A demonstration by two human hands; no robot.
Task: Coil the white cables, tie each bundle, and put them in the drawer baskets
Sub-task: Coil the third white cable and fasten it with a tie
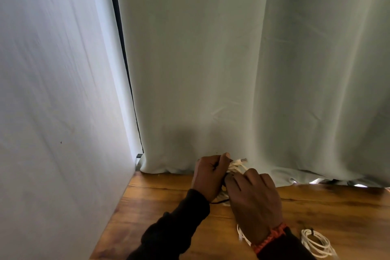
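Cable work is going on at the far edge of the wooden table [160, 207], right up against the pale curtain [232, 69] that hangs down onto it. From the head view, which is the only one, the left hand [209, 177] has its fingers curled round a bunch of white cable [236, 167], thumb up on top, and the right hand [251, 194] comes in from beside it with its fingers bent over the same bundle, so both hands are closed on it and touching each other. A plug end pokes out past the left thumb toward the curtain. A thin dark tie [219, 202] trails out below the left wrist, so I'd judge this is the tying step. To do it well, the left hand should keep the loops pinched flat and even while the right draws the tie snug around the middle, not so tight that it kinks the cable, and the plug end wants tucking in so it doesn't spring loose. Another coiled cable [316, 243], already bound with a dark tie, lies near the front edge on the right, and some loose white cable [241, 235] shows just beside the right wrist with its red bracelet [270, 237]. No drawer or basket is in sight from here.
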